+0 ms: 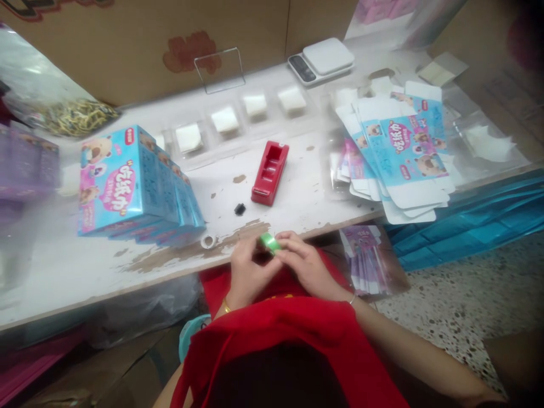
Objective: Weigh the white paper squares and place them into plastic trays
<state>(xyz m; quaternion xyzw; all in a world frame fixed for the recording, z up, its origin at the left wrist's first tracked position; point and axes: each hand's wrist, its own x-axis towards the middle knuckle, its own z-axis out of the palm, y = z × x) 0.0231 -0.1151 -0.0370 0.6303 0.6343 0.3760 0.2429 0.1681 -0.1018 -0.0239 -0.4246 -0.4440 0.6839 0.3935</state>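
Just past the table's front edge, my left hand (250, 267) and my right hand (302, 258) meet around a small roll of green tape (269, 243). The left fingers wrap its near side, while the right fingertips pinch it from the other side. Beyond them on the table lies a red tape dispenser (270, 173) with no roll in its cradle. A small black piece (240, 209) sits beside the dispenser. To the left of my hands, a white ring like an empty tape core (208, 242) rests near the edge.
Blue printed boxes (111, 180) stand in a row at left. Flat blue cartons (403, 153) are piled at right. Clear trays with white stacks (225, 120) line the middle. Behind are a white scale (322, 61), a wire stand (220, 69) and yellow rubber bands (76, 116).
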